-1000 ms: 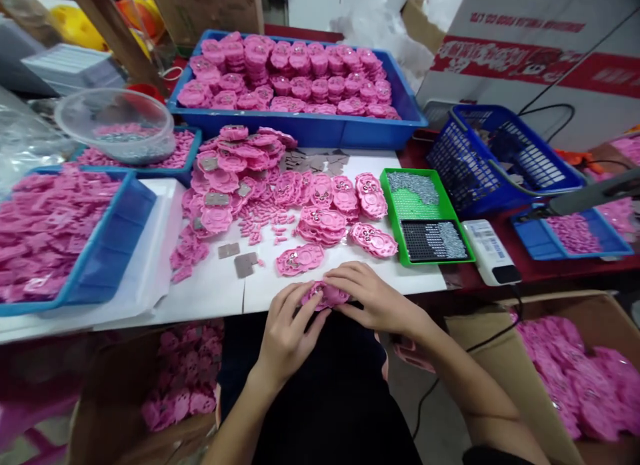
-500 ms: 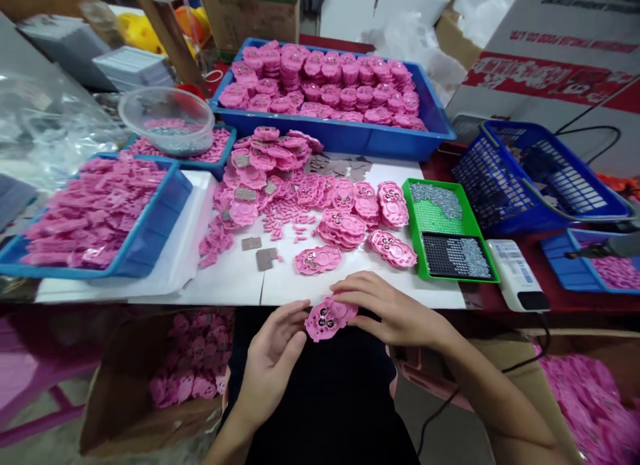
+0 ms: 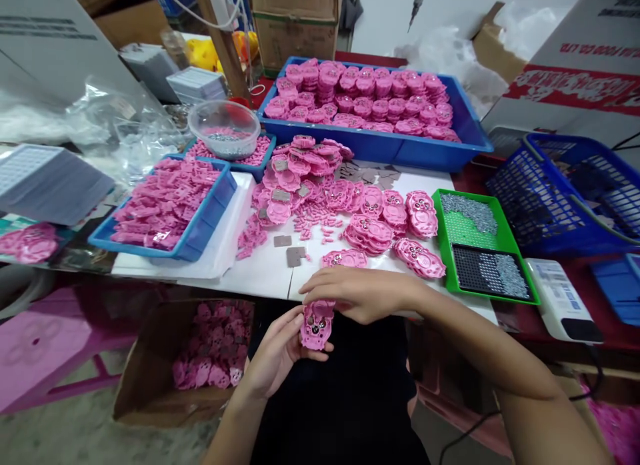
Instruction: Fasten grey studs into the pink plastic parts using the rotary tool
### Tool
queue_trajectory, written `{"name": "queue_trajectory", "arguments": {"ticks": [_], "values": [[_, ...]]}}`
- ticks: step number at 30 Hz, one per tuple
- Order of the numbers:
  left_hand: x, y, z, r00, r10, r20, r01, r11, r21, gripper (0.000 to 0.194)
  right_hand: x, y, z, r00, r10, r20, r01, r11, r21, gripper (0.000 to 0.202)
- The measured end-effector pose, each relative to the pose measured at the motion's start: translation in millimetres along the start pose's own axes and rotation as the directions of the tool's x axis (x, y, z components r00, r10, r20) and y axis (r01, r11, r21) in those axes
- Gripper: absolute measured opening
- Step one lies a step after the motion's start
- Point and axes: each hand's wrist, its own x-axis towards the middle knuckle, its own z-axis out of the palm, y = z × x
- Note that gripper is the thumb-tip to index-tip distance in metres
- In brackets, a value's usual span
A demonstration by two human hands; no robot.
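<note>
A pink plastic toy shell [image 3: 315,332] with shiny round metal bits on its face is held above my lap, just off the table's front edge. My left hand [image 3: 277,355] grips it from the left, thumb on its near side and fingertips showing beneath. Over its far end curls my right hand [image 3: 357,293], fingers bent and touching the shell; the back of that hand hides part of the hold. Beyond the hands, stacked pink shells [image 3: 369,233] lie on the white table top [image 3: 260,278], near a pile of small pink pegs [image 3: 315,220] and grey square pieces [image 3: 295,256].
A large blue tray [image 3: 370,145] of stacked shells stands at the back. To the left is a blue bin [image 3: 200,225] of pink parts; to the right, a green tray [image 3: 533,293] of screws and a blue basket [image 3: 575,218]. A cardboard box [image 3: 145,392] sits below.
My left hand has closed on the pink shell, which has turned more upright. My right hand has shifted over its far end. The view has swung to the left.
</note>
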Motion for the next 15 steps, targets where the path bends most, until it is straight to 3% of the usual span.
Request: {"name": "queue_trajectory", "arguments": {"ticks": [3,5,8,12,15], "values": [[-1.5,-2.0,-2.3,0.998,0.026,-0.051,-0.027,1.0,-0.012,0.048,15.7,10.0,-10.6,0.999,-0.023,0.023,0.021,0.996,0.09,0.052],[-1.6,-3.8,-2.0,0.997,0.027,-0.066,-0.029,0.999,-0.023,0.05,29.3,20.2,-13.4,0.998,0.011,-0.058,-0.006,0.995,0.098,0.047],[-0.9,-7.9,0.7,0.998,0.002,-0.058,-0.005,0.999,-0.053,0.051,53.2,36.6,-7.3,0.978,0.088,-0.191,-0.106,0.991,-0.086,0.038],[0.2,-16.5,5.6,1.0,-0.029,-0.012,0.028,0.994,-0.103,0.049,77.3,47.4,7.8,0.979,0.16,-0.13,-0.199,0.893,-0.404,0.024],[0.1,-22.0,9.4,0.999,-0.052,0.012,0.053,0.99,-0.127,0.046,82.4,48.9,12.7,0.977,0.162,-0.142,-0.211,0.855,-0.473,0.022]]}}
